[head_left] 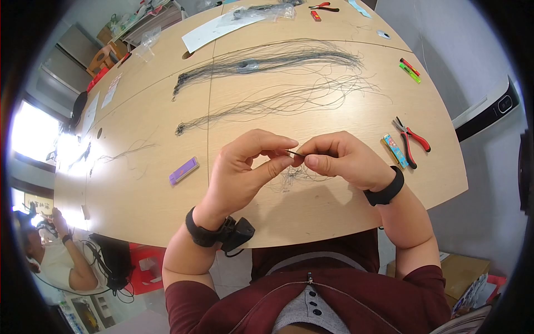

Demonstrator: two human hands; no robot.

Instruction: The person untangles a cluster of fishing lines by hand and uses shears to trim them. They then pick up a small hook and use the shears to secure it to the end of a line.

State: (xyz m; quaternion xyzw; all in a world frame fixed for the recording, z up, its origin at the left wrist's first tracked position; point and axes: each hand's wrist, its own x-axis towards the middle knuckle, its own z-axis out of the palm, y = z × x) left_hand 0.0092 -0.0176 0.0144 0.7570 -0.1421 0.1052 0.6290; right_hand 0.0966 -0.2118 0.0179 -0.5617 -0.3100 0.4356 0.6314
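Observation:
My left hand (253,161) is raised over the near part of the table, thumb and fingertips pinched on one end of a short, thin dark strand (296,153). The other end is pinched between the thumb and curled fingers of my right hand (342,157). Whether the strand is wire or cord I cannot make out. Just under my hands lies a small tangle of thin strands (290,176), partly hidden by my fingers. Red-handled pliers (410,142) lie to the right with their jaws apart, beside a small blue patterned case (395,151). A small purple case (183,171) lies to the left.
Two long bundles of thin dark strands, a far one (267,60) and a nearer one (267,107), stretch across the table (239,222). A white sheet (214,35) and plastic bags (267,12) are behind. Another person (67,256) sits at the lower left.

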